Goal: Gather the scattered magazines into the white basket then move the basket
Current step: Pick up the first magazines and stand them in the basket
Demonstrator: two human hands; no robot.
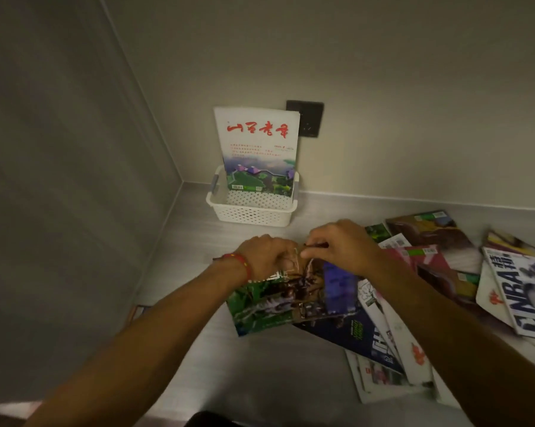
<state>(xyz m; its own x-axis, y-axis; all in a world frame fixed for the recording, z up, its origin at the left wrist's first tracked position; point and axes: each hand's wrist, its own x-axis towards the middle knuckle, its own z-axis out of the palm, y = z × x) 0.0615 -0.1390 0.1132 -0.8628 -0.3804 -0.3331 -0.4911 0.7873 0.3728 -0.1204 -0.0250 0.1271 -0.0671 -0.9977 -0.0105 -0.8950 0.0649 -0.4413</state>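
Your left hand (pixel 267 257) and right hand (pixel 341 246) pinch the far edge of a green-covered magazine (pixel 286 298) near the white basket (pixel 253 211), perforated, one magazine (pixel 257 149) upright inside; bare floor (pixel 260 374) lies nearer, left

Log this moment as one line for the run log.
stage: gathering | both hands: left hand and right hand grip green magazine | white basket: one magazine upright | rest: scattered right
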